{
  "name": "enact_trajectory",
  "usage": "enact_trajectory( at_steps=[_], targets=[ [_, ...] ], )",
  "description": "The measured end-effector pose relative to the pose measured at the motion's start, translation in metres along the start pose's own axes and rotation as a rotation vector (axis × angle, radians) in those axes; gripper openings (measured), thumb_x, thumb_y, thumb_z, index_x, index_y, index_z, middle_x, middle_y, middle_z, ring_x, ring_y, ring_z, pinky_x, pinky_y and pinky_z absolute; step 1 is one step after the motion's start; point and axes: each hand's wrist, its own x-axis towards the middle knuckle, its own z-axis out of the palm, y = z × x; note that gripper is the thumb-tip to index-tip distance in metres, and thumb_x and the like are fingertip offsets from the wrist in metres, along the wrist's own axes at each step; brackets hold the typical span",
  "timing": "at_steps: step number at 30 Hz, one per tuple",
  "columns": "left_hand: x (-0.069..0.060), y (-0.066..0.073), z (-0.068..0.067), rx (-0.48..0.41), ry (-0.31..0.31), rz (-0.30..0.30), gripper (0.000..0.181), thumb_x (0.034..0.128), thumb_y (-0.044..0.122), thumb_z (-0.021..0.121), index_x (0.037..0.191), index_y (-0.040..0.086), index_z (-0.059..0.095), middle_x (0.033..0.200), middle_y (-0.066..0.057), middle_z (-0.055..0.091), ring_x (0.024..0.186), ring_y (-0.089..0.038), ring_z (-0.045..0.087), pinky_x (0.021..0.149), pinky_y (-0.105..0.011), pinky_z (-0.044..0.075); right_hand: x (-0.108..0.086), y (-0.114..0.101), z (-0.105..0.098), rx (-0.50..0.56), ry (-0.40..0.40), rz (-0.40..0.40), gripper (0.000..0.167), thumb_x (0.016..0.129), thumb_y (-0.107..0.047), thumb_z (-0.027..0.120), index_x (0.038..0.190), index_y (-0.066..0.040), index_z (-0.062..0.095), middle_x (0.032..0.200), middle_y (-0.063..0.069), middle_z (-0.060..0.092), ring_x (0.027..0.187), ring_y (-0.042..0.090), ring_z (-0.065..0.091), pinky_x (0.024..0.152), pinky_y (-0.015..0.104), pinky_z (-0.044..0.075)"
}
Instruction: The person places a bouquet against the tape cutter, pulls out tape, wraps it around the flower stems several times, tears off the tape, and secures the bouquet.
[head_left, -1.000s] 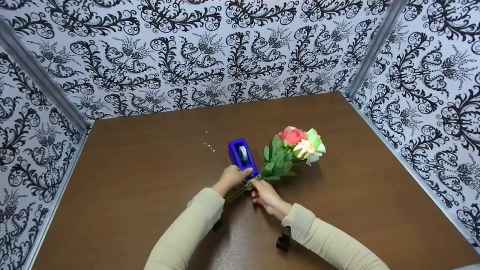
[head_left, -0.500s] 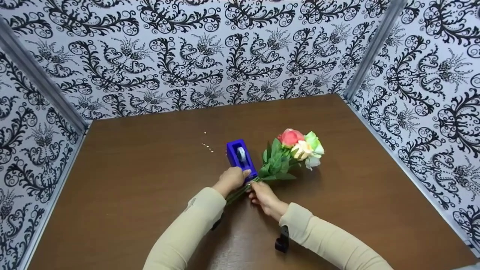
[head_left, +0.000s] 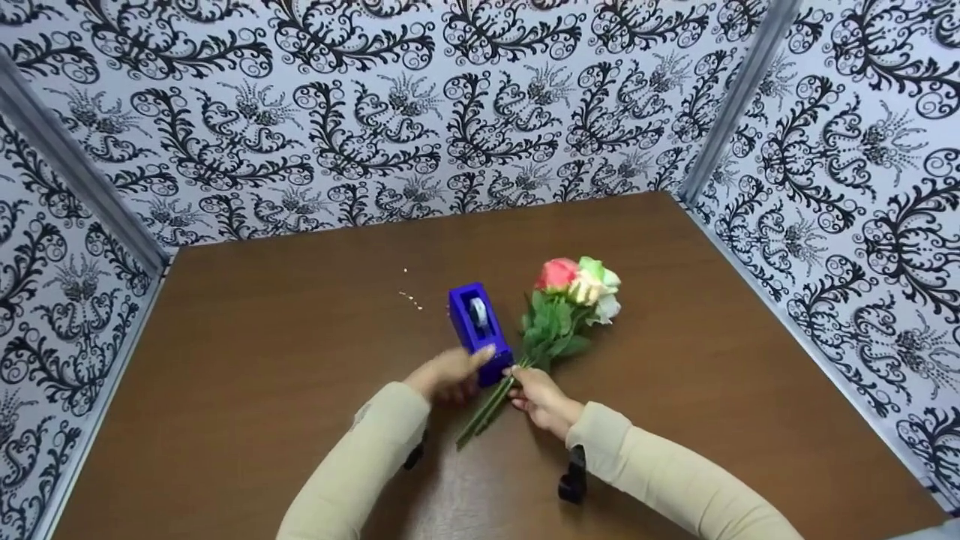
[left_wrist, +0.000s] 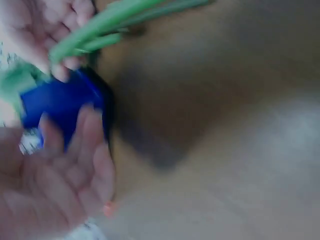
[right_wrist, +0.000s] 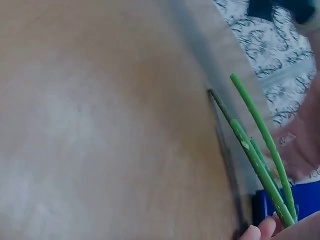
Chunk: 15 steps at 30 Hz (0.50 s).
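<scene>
My right hand (head_left: 544, 397) pinches the green stems (head_left: 486, 417) of a bunch of artificial flowers (head_left: 559, 322). The blooms are red, cream, green and white and lean to the far right; the cut ends stick out toward me. Just left of the bunch stands a blue tape dispenser (head_left: 495, 366) with a roll of tape (head_left: 478, 313) in it. My left hand (head_left: 446, 373) is beside the dispenser's near end, blurred. In the left wrist view its loosely bent fingers (left_wrist: 90, 135) hold nothing; whether they touch the dispenser is unclear. Stem ends (right_wrist: 260, 160) show up close in the right wrist view.
Small pale bits (head_left: 410, 298) lie on the brown table (head_left: 300, 337) left of the dispenser. Patterned walls (head_left: 390, 112) rise behind and at both sides. Black wrist gear (head_left: 572, 476) hangs under the right sleeve.
My left hand has come off the dispenser's near end and the stems, moving slightly left. The blooms have swung left, and the stems now point more toward me. The right hand keeps its pinch.
</scene>
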Motion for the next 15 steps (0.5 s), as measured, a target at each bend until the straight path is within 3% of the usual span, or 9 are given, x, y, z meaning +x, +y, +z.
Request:
enact_trajectory(
  at_steps=[3,6,8,11,15],
  targets=[
    [-0.005,-0.021,0.001,-0.044,-0.217,0.035,0.058,0.0947,0.047,0.039,0.102,-0.005,0.062,0.086,-0.016,0.065,0.061,-0.017,0.058,0.056,-0.031,0.049,-0.008,-0.004,0.0,0.019,0.027,0.006,0.032,0.098,-0.017,0.039,0.117,0.006,0.052,0.077,-0.001,0.048,0.06,0.007,0.046,0.056,0.019,0.04],
    [-0.009,-0.029,0.007,0.012,-0.32,0.164,0.048,0.0974,0.036,0.038,0.1,-0.006,0.061,0.09,-0.021,0.066,0.061,-0.014,0.057,0.058,-0.029,0.05,-0.011,-0.004,-0.003,0.063,0.013,0.005,0.033,0.099,-0.019,0.039,0.118,0.005,0.051,0.081,-0.001,0.051,0.062,0.007,0.046,0.059,0.021,0.04],
    [-0.013,-0.03,0.013,0.01,-0.345,0.238,0.045,0.0991,0.031,0.036,0.098,-0.008,0.06,0.091,-0.023,0.066,0.059,-0.01,0.055,0.055,-0.025,0.047,-0.012,-0.005,-0.005,0.105,-0.014,0.0,0.033,0.099,-0.019,0.038,0.118,0.005,0.049,0.085,0.0,0.053,0.064,0.008,0.048,0.062,0.023,0.041],
    [-0.017,-0.029,0.021,-0.067,-0.353,0.297,0.04,0.1001,0.024,0.034,0.099,-0.01,0.056,0.087,-0.025,0.065,0.058,-0.008,0.054,0.053,-0.021,0.043,-0.016,-0.01,-0.008,0.164,-0.066,-0.005,0.033,0.1,-0.018,0.035,0.12,0.005,0.047,0.091,0.002,0.056,0.068,0.011,0.049,0.066,0.025,0.041],
    [-0.023,-0.026,0.027,-0.199,-0.3,0.351,0.033,0.1001,0.018,0.034,0.101,-0.013,0.048,0.071,-0.014,0.06,0.055,-0.009,0.055,0.052,-0.024,0.046,-0.023,-0.019,-0.014,0.176,-0.109,-0.032,0.032,0.1,-0.019,0.034,0.117,0.004,0.049,0.09,0.002,0.058,0.069,0.011,0.05,0.066,0.023,0.043]
  ],
)
